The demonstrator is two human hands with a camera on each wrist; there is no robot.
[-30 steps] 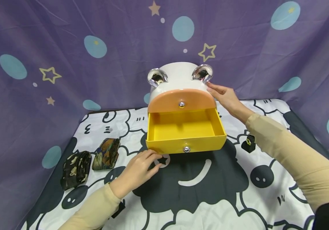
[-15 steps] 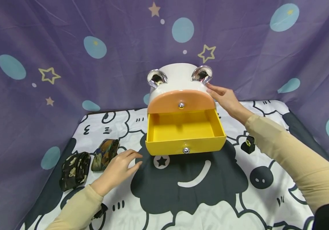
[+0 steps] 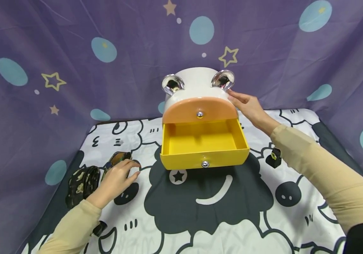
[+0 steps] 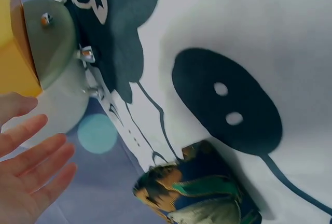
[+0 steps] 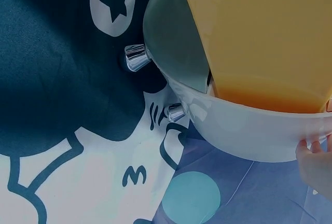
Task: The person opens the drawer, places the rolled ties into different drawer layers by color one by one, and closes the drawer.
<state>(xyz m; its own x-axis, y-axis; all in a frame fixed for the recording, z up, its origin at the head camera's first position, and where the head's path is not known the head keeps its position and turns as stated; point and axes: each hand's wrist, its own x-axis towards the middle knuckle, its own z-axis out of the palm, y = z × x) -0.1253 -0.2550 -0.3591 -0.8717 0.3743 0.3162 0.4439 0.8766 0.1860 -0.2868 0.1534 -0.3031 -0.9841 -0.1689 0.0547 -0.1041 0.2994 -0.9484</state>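
A white drawer box (image 3: 197, 79) with two silver round eyes stands at the back middle. Its lower yellow drawer (image 3: 181, 162) is pulled out and holds nothing; the upper orange drawer (image 3: 181, 112) is closed. My right hand (image 3: 249, 111) rests its extended fingers on the box's right side, also at the white wall (image 5: 249, 136) in the right wrist view. At the left, my left hand (image 3: 114, 181) hovers with loosely bent fingers, overlapping a brown-green patterned fabric pouch (image 3: 119, 157). The left wrist view shows this pouch (image 4: 207, 193) apart from the spread fingers.
Left of that pouch lies a dark camouflage pouch (image 3: 79, 183), partly behind the left wrist. A small black object (image 3: 274, 158) shows beside the right sleeve. A purple curtain (image 3: 137, 70) hangs behind the table with its cartoon-printed cloth (image 3: 244, 240).
My left hand has moved from the yellow drawer's left front corner leftwards to the patterned pouch. My right hand and the box have stayed in place.
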